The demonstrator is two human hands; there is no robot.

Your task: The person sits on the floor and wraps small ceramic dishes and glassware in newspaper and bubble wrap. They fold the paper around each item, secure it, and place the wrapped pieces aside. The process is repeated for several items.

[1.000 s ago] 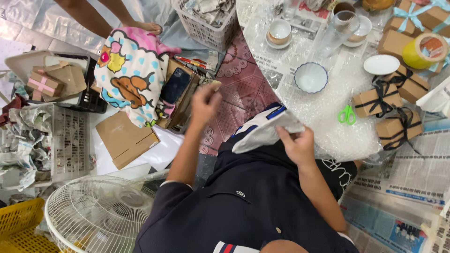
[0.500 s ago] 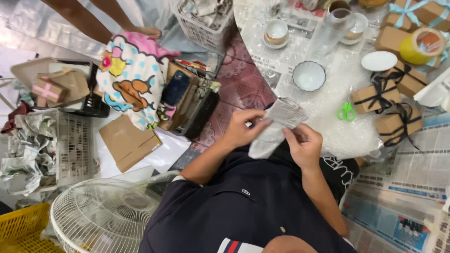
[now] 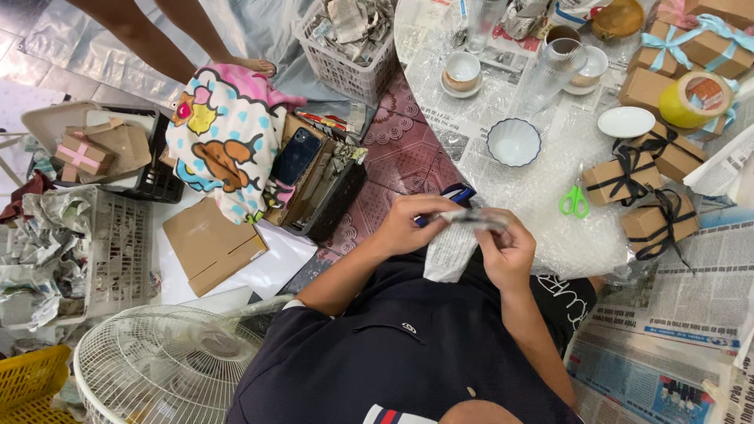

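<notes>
Both hands at lap level: left hand and right hand, fingers clamped on a strip of newspaper stretched between them. Best to keep the fold flat and grip near the edges. Beyond: scissors and white bowl on the bubble-wrapped table, tied boxes further right.

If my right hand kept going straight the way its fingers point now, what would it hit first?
Your right hand points left across your lap, so it would most likely meet your left hand, which holds the same folded paper piece. Depth is hard to judge from above.
</notes>
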